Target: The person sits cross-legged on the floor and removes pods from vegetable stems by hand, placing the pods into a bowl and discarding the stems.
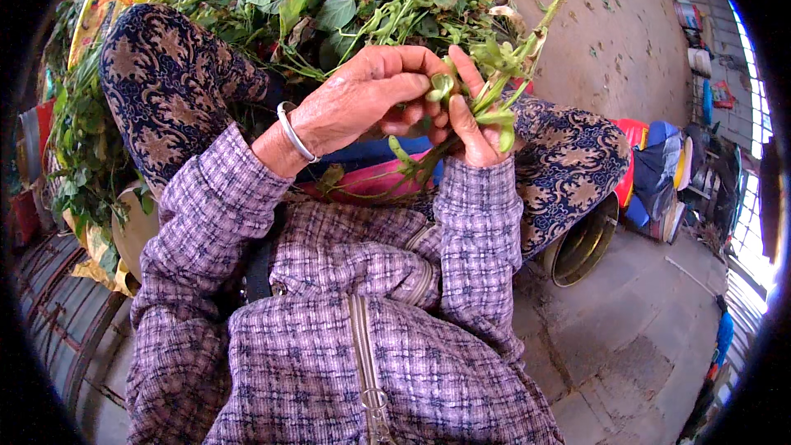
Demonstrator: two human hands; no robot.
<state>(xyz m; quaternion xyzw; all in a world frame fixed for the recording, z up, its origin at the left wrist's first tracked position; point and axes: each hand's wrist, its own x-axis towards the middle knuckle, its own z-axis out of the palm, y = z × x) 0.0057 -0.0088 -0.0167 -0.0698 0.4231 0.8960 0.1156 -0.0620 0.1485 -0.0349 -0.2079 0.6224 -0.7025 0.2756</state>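
Note:
My left hand (364, 83), with a silver-coloured bangle at the wrist, has its thumb and fingers closed on a green bean pod (441, 85) that looks split. Close against it on the right, my right hand (476, 130) grips a leafless bean stalk (544, 25) bearing green pods, its dry end pointing up and right. The thumb of that hand lies near the split pod. Below both hands, a pink and blue thing (377, 176) shows between my legs; whether it is a basin or cloth I cannot tell. Part of the fingers is hidden behind the pods.
Beyond my knees lies a large heap of leafy bean plants (337, 12), reaching down the left side. A yellow and green printed sack (117, 0) stands at upper left. By my right knee are a metal pot (584, 244) and a pile of bags (658, 161). Leaf scraps dot the floor (605, 43).

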